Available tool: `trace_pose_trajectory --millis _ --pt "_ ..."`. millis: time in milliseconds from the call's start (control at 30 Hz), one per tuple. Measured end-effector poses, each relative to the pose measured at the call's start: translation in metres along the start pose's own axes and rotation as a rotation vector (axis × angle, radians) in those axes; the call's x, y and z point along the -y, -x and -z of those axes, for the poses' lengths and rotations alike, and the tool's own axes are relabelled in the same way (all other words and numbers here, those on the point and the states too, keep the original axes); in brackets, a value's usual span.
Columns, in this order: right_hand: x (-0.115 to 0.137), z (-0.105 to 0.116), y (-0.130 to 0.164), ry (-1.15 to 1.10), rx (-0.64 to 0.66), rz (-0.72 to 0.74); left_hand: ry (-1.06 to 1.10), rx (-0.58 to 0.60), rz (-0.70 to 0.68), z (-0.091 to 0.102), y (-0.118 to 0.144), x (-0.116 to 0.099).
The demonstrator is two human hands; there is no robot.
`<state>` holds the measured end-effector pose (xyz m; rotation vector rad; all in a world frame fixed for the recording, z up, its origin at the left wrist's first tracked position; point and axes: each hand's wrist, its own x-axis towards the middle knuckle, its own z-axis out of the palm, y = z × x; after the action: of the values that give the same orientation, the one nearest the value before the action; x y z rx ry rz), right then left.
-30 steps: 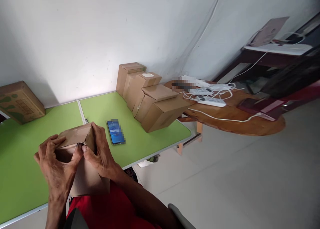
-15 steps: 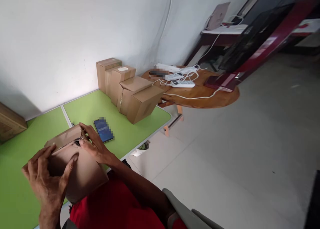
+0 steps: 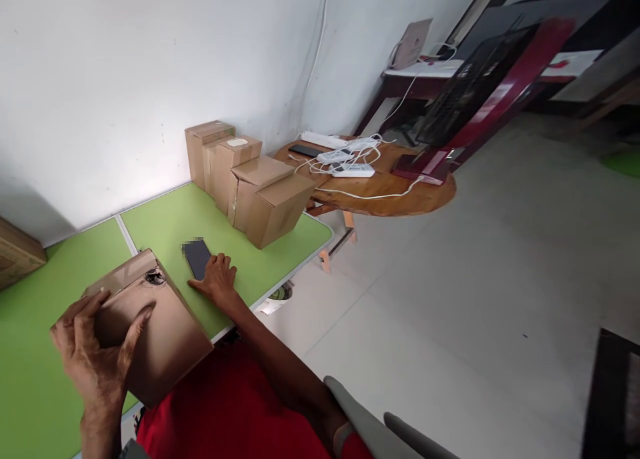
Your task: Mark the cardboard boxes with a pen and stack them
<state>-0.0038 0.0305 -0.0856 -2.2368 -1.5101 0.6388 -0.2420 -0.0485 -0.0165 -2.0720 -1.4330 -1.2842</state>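
Comparing with half a second back, the big change is the right hand [image 3: 217, 280]: it was up at the top edge of the cardboard box [image 3: 150, 325], and now it's off the box and resting flat, fingers spread, on the green table [image 3: 165, 222], fingertips touching the near end of the phone [image 3: 197, 257]. It isn't gripping anything. The left hand [image 3: 93, 359] hasn't budged much, still clamped on the box's near left side with thumb and fingers wrapped across the face.

That box sits at the table's front edge, tipped back toward the person, its big face turned up to the camera. Long axis runs from the near edge up and away toward the wall, and the top flap end with a small torn spot [image 3: 155, 278] points away.

Further out, the phone lies flat just right of the box. Beyond it, a row of closed boxes [image 3: 250, 179] stands by the wall, and past those a wooden table [image 3: 390, 192] with white power strips [image 3: 345, 162].
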Motion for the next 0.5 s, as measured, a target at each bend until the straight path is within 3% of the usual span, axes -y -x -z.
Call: trace_pose_trajectory --millis 500 --pt "-0.018 -0.001 -0.001 0.022 0.023 -0.014 -0.014 -0.009 0.013 -0.003 0.0 0.001"
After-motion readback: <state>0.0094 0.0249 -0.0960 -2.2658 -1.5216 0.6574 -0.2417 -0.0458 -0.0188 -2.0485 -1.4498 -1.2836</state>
